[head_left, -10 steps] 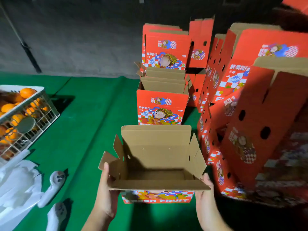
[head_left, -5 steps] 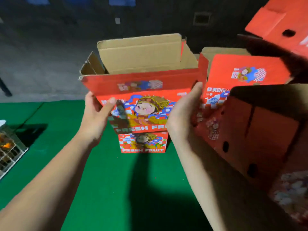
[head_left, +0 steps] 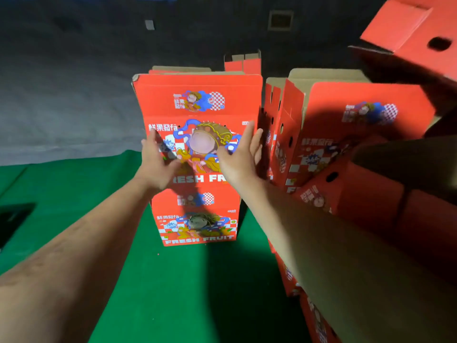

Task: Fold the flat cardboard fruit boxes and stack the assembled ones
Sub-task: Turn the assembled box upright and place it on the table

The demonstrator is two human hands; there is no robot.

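Note:
An assembled red fruit box (head_left: 197, 105) with a cartoon print and "FRESH FRUIT" lettering stands on top of a second, identical box (head_left: 197, 219) on the green mat. My left hand (head_left: 158, 162) is at the top box's left edge and my right hand (head_left: 241, 157) at its right edge. Both hands have their fingers spread and hold nothing. Whether the fingertips still touch the cardboard I cannot tell. Behind the stack, the tops of further boxes (head_left: 243, 63) show.
More red boxes (head_left: 358, 125) stand packed close on the right, and some lean over (head_left: 371, 194) toward my right arm. Another red box (head_left: 408, 33) hangs in the top right corner. The green mat (head_left: 173, 280) stretches left and toward me; grey floor lies beyond it.
One second ago I held the open box low over the mat. I lifted it, set it on the lower box, and my hands have now let go of it.

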